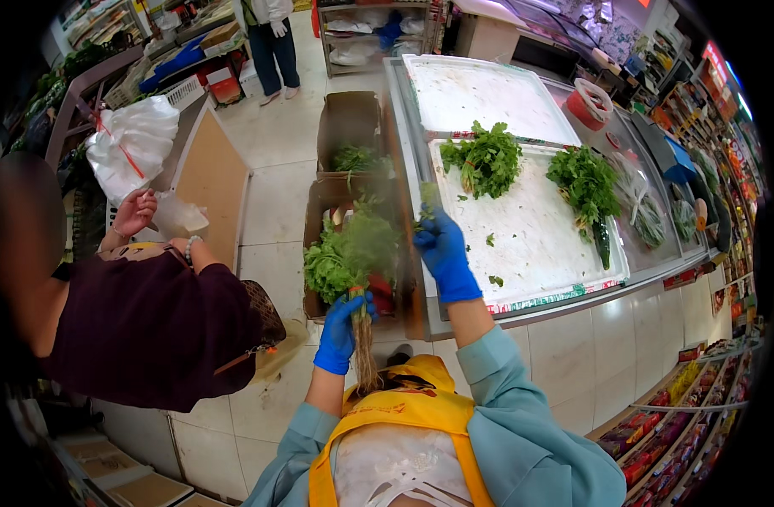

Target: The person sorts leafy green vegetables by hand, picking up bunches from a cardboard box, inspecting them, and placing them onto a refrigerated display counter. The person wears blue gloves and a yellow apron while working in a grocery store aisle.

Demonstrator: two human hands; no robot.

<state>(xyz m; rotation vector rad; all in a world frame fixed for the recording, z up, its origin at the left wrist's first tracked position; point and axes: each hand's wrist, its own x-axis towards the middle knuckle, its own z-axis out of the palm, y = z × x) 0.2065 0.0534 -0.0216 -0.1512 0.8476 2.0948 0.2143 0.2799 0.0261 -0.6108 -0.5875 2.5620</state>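
Note:
My left hand, in a blue glove, grips the stems of a rooted bunch of leafy greens, likely coriander. An orange-red tie circles its stems, and the pale roots hang towards my yellow apron. Beneath the leaves is an open cardboard box. At the near tray's left edge, my gloved right hand pinches a small green sprig, partly blurred. That white foam tray bears a tied bunch of greens, another bunch, a cucumber and loose leaf scraps.
Behind the near tray lies a second white foam tray on the counter. Another cardboard box holds greens. To my left stands a person in a dark top; another person stands farther off. Snack shelves are at lower right.

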